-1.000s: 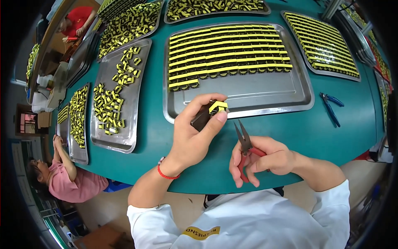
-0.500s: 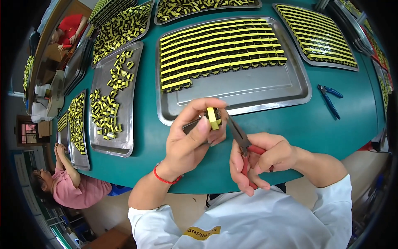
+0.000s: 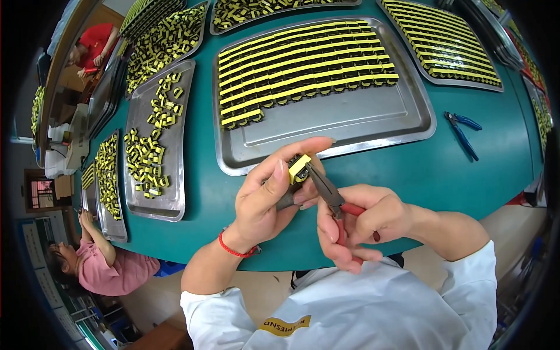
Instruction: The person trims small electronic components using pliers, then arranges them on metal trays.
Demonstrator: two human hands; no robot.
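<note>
"Trays at far left: any change?"

"Little; loose parts lie in the nearer long tray (image 3: 177, 151). Next, the left hand (image 3: 256, 195) grips a yellow-and-black part (image 3: 299, 168) between thumb and fingers above the worktop (image 3: 420, 181), now slanted, with a dark block (image 3: 286, 202) beneath."

"And to its right?"

"Pliers (image 3: 328, 192), apart from it a second ago, now have their tips at its right side. The right hand (image 3: 373, 219) is closed round their red handles."

"Meaning?"

"Tool work on the part seems under way; whether the tips pinch anything, I can't tell."

"Farther right?"

"Blue cutters (image 3: 462, 136), untouched."
</note>
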